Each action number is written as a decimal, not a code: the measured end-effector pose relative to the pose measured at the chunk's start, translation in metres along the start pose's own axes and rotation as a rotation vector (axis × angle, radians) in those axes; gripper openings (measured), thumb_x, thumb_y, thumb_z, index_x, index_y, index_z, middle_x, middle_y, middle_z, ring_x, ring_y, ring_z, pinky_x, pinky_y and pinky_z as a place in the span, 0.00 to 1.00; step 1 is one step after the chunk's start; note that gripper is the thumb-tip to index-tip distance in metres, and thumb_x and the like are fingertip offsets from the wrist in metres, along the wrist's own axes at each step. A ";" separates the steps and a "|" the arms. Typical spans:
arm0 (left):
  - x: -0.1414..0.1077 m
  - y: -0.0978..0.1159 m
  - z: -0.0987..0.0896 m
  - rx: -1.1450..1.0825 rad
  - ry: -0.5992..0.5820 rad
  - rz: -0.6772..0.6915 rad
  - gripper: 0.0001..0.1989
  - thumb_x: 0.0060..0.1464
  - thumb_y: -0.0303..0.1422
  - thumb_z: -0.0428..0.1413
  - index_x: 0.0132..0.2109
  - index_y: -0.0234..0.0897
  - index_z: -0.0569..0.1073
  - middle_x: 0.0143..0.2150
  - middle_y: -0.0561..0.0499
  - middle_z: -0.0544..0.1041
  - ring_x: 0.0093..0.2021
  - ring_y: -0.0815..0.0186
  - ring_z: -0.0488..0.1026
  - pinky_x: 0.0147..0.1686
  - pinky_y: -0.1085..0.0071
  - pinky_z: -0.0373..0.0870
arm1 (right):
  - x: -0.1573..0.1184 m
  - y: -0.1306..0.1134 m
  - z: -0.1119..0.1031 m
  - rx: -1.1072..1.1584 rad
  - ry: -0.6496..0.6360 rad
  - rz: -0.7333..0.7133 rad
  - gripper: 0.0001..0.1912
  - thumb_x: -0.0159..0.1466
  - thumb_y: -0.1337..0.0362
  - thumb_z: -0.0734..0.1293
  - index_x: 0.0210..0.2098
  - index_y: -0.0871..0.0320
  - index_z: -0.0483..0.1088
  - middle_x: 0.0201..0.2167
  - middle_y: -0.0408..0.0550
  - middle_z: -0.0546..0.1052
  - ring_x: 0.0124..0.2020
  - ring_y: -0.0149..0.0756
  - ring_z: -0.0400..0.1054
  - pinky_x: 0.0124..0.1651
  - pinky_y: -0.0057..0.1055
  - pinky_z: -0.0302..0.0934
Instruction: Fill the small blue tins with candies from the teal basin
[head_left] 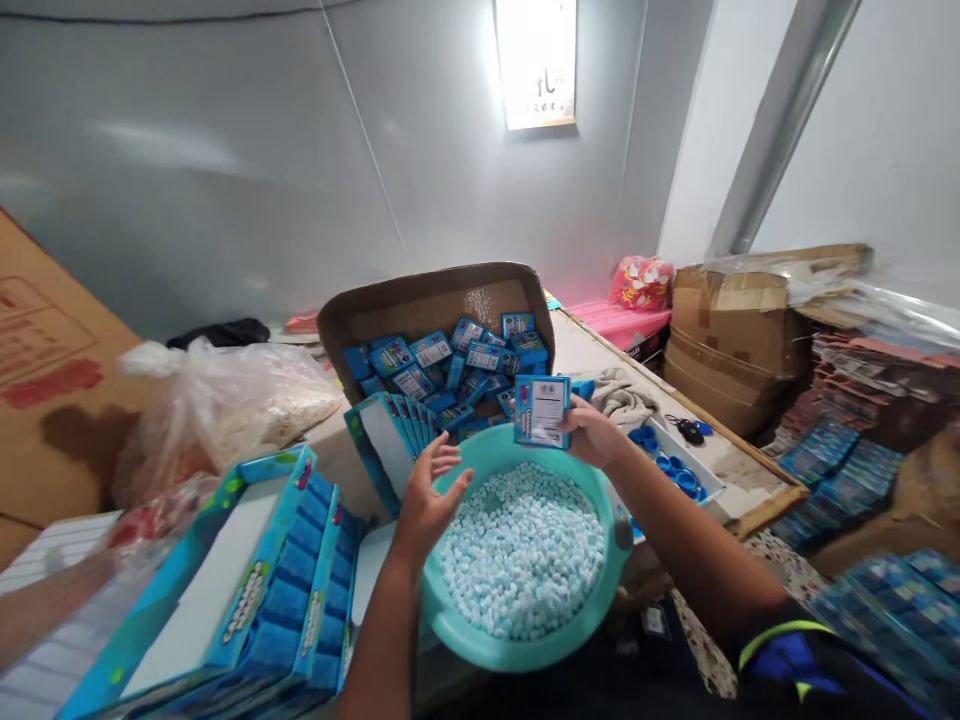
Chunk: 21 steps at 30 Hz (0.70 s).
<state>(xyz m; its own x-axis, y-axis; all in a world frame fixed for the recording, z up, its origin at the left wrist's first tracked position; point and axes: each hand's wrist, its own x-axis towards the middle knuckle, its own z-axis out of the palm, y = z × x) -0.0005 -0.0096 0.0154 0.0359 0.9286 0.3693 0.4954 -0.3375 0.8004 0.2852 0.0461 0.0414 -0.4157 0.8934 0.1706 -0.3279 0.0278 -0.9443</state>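
1 blue pack (541, 411) up at the teal basin's (517, 655) far rim, long axis roughly vertical. Right hand (592, 432) has its right edge gripped in the fingers. Left hand (427, 495): open, empty, left of the pack, apart from it.

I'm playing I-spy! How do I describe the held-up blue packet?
Find the big turquoise basin of tiny pale pieces. Over its far rim, the right hand holds a flat blue packet, its white label facing us. Other packets lie jumbled in the cardboard box behind; this one is held up.
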 end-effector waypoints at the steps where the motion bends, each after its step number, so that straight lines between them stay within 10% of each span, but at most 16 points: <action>1: 0.002 0.005 -0.002 -0.065 -0.003 0.020 0.41 0.54 0.48 0.62 0.70 0.43 0.57 0.59 0.40 0.72 0.56 0.54 0.75 0.57 0.51 0.72 | -0.005 -0.003 0.013 0.130 -0.097 0.056 0.35 0.48 0.62 0.64 0.57 0.56 0.62 0.42 0.53 0.79 0.44 0.48 0.75 0.44 0.46 0.73; 5: 0.010 0.025 -0.012 -0.305 -0.193 0.043 0.53 0.50 0.59 0.60 0.74 0.48 0.47 0.70 0.36 0.61 0.66 0.48 0.67 0.59 0.50 0.70 | -0.015 -0.002 0.045 0.256 -0.249 0.302 0.29 0.55 0.59 0.67 0.55 0.58 0.63 0.38 0.51 0.79 0.37 0.45 0.76 0.33 0.42 0.74; 12: 0.019 0.004 -0.001 -0.344 -0.364 -0.178 0.39 0.49 0.55 0.64 0.63 0.40 0.72 0.60 0.39 0.75 0.62 0.45 0.70 0.58 0.51 0.71 | -0.012 0.026 0.065 0.045 -0.132 0.437 0.17 0.65 0.51 0.67 0.42 0.59 0.71 0.31 0.48 0.77 0.26 0.35 0.71 0.18 0.26 0.64; 17: 0.015 -0.005 -0.004 -0.137 -0.316 0.137 0.31 0.56 0.53 0.60 0.62 0.44 0.73 0.70 0.43 0.64 0.72 0.48 0.58 0.69 0.50 0.57 | 0.005 0.026 0.073 -0.036 0.012 0.657 0.18 0.72 0.53 0.58 0.39 0.60 0.71 0.25 0.47 0.75 0.21 0.34 0.69 0.18 0.28 0.63; 21: 0.010 0.003 -0.005 -0.130 -0.545 0.264 0.50 0.38 0.54 0.71 0.67 0.44 0.68 0.69 0.41 0.66 0.71 0.44 0.59 0.71 0.49 0.54 | 0.006 0.023 0.075 -0.147 0.009 0.765 0.16 0.71 0.58 0.57 0.38 0.61 0.71 0.23 0.47 0.73 0.21 0.34 0.66 0.20 0.30 0.64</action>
<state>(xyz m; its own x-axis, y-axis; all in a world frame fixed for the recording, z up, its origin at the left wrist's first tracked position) -0.0029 -0.0024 0.0236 0.5979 0.7449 0.2960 0.3009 -0.5509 0.7784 0.2112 0.0188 0.0415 -0.4738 0.6915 -0.5453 0.1638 -0.5392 -0.8261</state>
